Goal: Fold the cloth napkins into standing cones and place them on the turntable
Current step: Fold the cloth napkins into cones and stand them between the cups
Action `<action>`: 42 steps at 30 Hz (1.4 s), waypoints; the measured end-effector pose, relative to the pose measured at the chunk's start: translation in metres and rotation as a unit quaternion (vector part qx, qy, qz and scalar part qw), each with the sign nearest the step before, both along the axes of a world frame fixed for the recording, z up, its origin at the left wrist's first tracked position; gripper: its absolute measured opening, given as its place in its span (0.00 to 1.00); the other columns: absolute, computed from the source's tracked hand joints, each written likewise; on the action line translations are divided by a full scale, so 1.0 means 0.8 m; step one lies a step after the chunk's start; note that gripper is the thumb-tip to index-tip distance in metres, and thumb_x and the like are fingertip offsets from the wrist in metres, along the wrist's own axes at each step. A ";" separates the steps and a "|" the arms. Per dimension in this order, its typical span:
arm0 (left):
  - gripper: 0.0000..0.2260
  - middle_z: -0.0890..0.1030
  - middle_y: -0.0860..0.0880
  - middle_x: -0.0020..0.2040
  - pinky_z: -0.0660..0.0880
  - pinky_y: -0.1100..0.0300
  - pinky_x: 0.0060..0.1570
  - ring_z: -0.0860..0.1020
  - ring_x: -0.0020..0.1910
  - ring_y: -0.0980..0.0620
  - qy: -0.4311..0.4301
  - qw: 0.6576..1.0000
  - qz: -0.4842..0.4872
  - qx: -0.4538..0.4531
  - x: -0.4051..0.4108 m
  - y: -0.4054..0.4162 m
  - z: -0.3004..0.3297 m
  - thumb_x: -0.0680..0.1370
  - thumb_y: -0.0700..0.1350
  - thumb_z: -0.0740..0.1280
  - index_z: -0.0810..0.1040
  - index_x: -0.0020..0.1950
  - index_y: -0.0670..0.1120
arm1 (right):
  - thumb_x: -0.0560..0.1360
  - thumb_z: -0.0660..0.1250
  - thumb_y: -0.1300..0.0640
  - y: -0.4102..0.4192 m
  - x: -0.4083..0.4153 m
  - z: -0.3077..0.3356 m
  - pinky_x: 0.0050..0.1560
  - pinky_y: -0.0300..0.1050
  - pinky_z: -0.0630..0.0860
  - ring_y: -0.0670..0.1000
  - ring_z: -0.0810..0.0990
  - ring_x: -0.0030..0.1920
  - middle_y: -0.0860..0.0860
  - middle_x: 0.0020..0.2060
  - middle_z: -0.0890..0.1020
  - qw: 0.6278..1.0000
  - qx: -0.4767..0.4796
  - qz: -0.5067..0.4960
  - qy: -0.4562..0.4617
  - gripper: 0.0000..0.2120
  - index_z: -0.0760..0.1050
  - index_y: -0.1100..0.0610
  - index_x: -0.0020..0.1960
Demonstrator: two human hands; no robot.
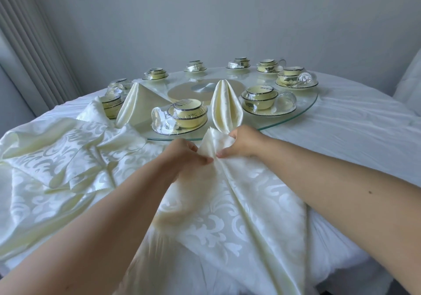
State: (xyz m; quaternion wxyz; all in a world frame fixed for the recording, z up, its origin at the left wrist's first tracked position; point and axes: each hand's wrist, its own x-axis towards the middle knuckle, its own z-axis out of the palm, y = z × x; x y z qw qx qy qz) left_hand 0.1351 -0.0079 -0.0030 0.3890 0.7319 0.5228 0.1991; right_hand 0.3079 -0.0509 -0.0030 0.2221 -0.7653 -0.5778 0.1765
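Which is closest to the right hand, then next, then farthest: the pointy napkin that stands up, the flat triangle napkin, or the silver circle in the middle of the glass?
From the right hand:
1. Pointy standing napkin, just beyond the fingers on the turntable's near edge.
2. Silver circle, farther back at the turntable's centre.
3. Flat triangle napkin, far off to the left.

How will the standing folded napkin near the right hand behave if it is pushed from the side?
The standing napkin is tall, narrow at its base and soft satin, so it would probably tip or collapse. It stands on the smooth glass turntable, so it may slide first. It looks light, so a small nudge would likely be enough.
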 end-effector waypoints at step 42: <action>0.17 0.79 0.44 0.35 0.72 0.57 0.38 0.77 0.35 0.48 -0.083 0.983 -0.120 -0.110 -0.078 -0.127 0.020 0.65 0.49 0.76 0.79 0.43 0.37 | 0.64 0.80 0.55 -0.123 -0.050 0.044 0.40 0.41 0.74 0.48 0.79 0.35 0.48 0.32 0.81 0.972 -0.076 0.145 0.168 0.10 0.79 0.55 0.37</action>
